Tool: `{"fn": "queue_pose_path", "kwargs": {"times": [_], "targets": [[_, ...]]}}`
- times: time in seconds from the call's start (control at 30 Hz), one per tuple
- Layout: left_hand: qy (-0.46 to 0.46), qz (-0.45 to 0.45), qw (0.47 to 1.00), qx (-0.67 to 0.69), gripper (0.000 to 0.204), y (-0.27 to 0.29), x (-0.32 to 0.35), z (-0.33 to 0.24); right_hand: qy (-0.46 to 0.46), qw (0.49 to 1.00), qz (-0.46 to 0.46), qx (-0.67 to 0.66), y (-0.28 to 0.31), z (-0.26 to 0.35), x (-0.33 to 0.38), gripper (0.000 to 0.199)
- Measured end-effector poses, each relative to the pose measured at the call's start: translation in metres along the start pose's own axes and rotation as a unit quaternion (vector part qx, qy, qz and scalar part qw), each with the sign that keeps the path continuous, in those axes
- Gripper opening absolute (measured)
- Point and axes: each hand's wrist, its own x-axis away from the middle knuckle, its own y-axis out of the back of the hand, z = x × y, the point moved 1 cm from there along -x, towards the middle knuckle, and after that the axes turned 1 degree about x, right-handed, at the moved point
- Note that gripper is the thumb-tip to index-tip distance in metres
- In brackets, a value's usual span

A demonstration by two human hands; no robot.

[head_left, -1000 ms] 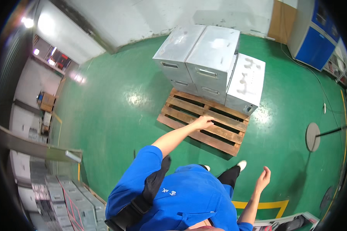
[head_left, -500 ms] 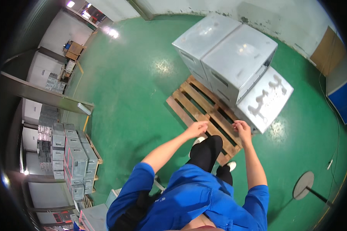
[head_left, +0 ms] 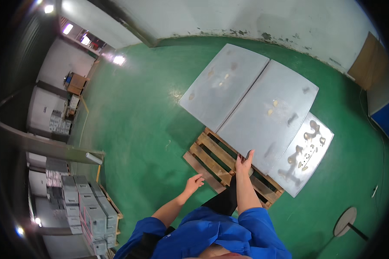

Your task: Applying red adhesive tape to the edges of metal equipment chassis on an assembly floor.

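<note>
Two large grey metal cabinets (head_left: 263, 103) stand side by side on a wooden pallet (head_left: 214, 159), their flat tops facing up. A lower metal box (head_left: 309, 149) with dark smudges on top adjoins them at the right. My right hand (head_left: 243, 163) is at the near edge of the bigger cabinet, thumb and fingers apart; whether it touches the metal is hard to tell. Over the floor beside the pallet's left corner hangs my left hand (head_left: 194, 184), loosely curled with fingers apart and nothing in it.
Green floor (head_left: 138, 112) surrounds the pallet. Stacked grey metal boxes (head_left: 90, 207) stand on pallets at the lower left. A round-based stand (head_left: 345, 221) is at the lower right. Behind the cabinets runs a white wall (head_left: 246, 17); a brown board (head_left: 369, 60) leans at the far right.
I have come closer to the cabinets, which now show mostly their tops. My right hand has moved forward to the cabinet's near edge; my left hand has dropped back to the left.
</note>
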Motion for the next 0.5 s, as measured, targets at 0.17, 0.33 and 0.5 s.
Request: {"fn": "queue_pose_path", "kwargs": {"times": [0.17, 0.33, 0.5], "targets": [[-0.007, 0.045, 0.999, -0.012, 0.034, 0.009, -0.046, -0.065, 0.038, 0.997, -0.049, 0.046, -0.005, 0.016, 0.008, 0.059], [0.060, 0.135, 0.986, 0.078, 0.040, -0.040, -0.067, -0.092, 0.047, 0.994, -0.077, 0.059, -0.017, 0.039, 0.032, 0.054], [0.119, 0.211, 0.970, 0.001, 0.056, -0.084, -0.054, -0.117, 0.039, 0.990, -0.057, 0.124, 0.003, 0.065, 0.042, 0.065]]}}
